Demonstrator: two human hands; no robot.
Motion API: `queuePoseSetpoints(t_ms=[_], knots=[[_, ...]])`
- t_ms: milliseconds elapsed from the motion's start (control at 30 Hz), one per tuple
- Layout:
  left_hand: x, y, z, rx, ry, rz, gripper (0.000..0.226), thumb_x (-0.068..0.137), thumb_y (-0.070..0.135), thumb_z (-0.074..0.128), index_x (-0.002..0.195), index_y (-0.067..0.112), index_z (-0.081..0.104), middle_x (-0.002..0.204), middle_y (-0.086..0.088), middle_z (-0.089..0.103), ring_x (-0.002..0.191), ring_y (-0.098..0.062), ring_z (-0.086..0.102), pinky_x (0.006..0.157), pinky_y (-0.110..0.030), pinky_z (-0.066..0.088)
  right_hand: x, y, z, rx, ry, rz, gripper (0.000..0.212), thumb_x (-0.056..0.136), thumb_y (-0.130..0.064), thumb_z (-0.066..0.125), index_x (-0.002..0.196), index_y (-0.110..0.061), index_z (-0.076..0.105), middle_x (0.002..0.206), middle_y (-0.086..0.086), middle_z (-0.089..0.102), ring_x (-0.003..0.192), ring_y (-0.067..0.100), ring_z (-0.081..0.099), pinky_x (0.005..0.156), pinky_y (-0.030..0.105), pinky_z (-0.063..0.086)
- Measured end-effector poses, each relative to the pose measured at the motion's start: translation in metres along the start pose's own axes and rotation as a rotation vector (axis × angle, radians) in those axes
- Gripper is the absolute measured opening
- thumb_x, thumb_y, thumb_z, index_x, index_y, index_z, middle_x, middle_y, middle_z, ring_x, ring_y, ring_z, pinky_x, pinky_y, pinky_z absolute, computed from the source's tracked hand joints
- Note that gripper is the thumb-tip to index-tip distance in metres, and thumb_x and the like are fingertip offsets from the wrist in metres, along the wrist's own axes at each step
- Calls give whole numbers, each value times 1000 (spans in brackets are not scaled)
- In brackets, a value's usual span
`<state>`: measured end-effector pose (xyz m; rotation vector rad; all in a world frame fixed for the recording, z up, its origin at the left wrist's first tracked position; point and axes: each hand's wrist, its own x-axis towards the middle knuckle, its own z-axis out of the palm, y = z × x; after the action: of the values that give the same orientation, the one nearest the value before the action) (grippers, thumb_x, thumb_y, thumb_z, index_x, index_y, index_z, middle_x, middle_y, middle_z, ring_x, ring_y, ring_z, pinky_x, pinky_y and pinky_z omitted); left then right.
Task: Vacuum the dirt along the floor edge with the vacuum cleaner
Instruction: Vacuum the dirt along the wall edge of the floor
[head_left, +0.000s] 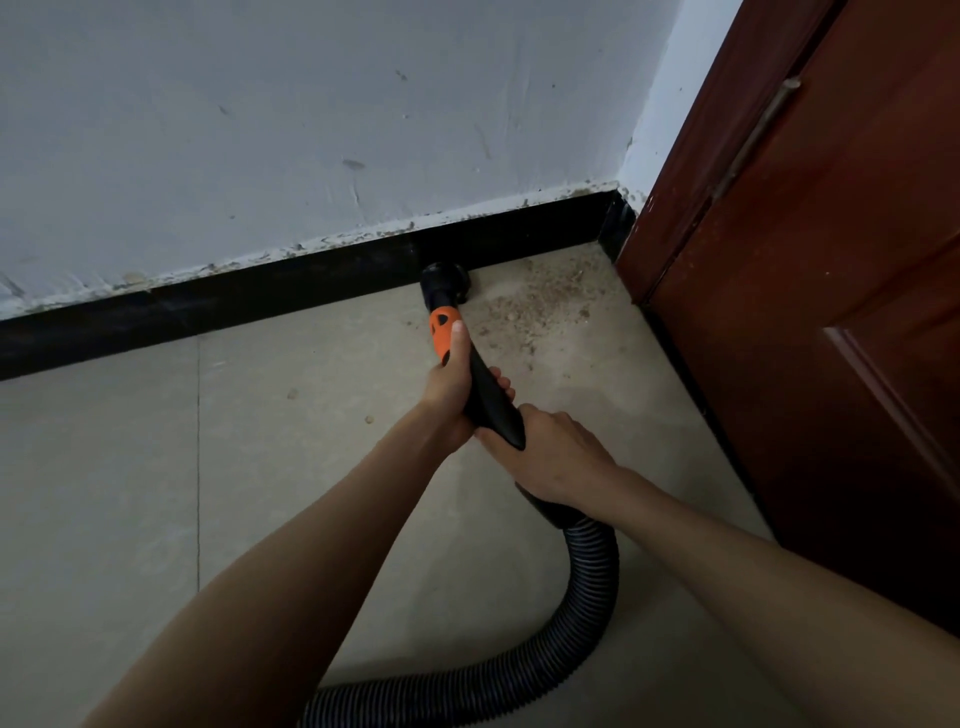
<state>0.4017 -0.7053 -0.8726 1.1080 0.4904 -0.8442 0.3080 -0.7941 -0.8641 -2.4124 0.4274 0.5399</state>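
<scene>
Left to right. Wall and black skirting run along the floor edge; pale tiled floor below.

Left hand is wrapped round the vacuum wand just behind its orange collar, thumb laid forward onto the collar. Right hand is curled round the rear of the wand, where the ribbed hose joins. Both hands are closed on the tool, touching each other.

Handling, as judged: the wand is rigid plastic and looks light, so it can be steered precisely from the front grip. The hose is flexible and springy; drag and twist are expected from it, so the rear grip is well placed to take that load. Smooth plastic may slip in a damp palm; the collar looks the better purchase.

Appearance: black tapered wand, orange collar with dark cut-outs, round black nozzle, grey-black corrugated hose looping down out of view.

Nozzle is set on the floor against the skirting. Dirt patch, brown crumbs and dust, lies just to its right, spread toward the corner and the red-brown door. Most of it appears not yet picked up.
</scene>
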Motion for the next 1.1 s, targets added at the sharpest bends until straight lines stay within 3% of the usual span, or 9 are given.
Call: queuePoseSetpoints(t_ms=[67,200,333,467,600,733,933,1000,1100], knots=[[-3,2,-14,-20,56,33,75,88,59,50,132,-1,41,72,-8,51,57,-19,56,53,-30,52,0,-10,4,-31,-23,-37,48,91,-66,42,96,-19,49,79,-2,55,70,18,58,59,31,43],[-13,5,-40,-81,112,52,72,87,62,49,127,2,44,72,-7,51,54,-17,57,53,-28,52,2,-28,9,-112,-70,-114,48,91,-67,41,94,-19,47,76,-4,51,68,18,54,58,32,40],[-22,-1,-57,-150,161,64,75,86,62,51,134,5,38,71,-6,51,54,-18,57,56,-31,51,-1,-37,16,-154,-123,-159,48,90,-68,41,94,-20,46,75,-5,52,65,13,52,54,29,38],[-29,-12,-60,-160,138,57,77,85,62,53,136,7,34,75,-7,50,56,-18,57,53,-28,53,-11,-28,23,-83,-149,-147,43,90,-66,44,87,-23,44,76,-3,56,65,12,55,53,27,39],[-28,-16,-51,-127,92,54,80,87,61,50,140,3,31,75,-8,49,56,-17,56,53,-27,53,-17,-21,21,5,-143,-91,39,90,-63,48,85,-25,45,85,2,63,77,20,62,63,32,46],[-24,-12,-38,-93,25,15,78,87,61,49,134,0,37,72,-8,49,58,-19,54,52,-27,53,-23,-18,21,-20,-36,-26,42,90,-64,45,92,-22,48,80,-2,59,70,18,58,55,29,40],[-18,-12,-19,29,-109,-78,60,88,64,44,86,5,52,64,-7,51,54,-19,54,55,-28,52,-29,-10,19,-83,74,18,43,94,-63,39,97,-20,39,73,-4,48,62,15,50,50,29,34],[-17,-12,-12,67,-151,-89,60,89,64,43,87,5,51,65,-7,50,54,-18,55,55,-26,53,-30,-6,18,-65,90,46,43,94,-63,38,98,-20,38,74,-4,49,63,16,51,51,30,35],[-16,-12,-2,111,-185,-99,63,90,63,42,106,1,44,68,-8,49,54,-18,55,55,-26,53,-31,-1,17,-43,120,88,42,94,-63,38,99,-21,38,75,-3,51,64,17,53,53,30,38]])
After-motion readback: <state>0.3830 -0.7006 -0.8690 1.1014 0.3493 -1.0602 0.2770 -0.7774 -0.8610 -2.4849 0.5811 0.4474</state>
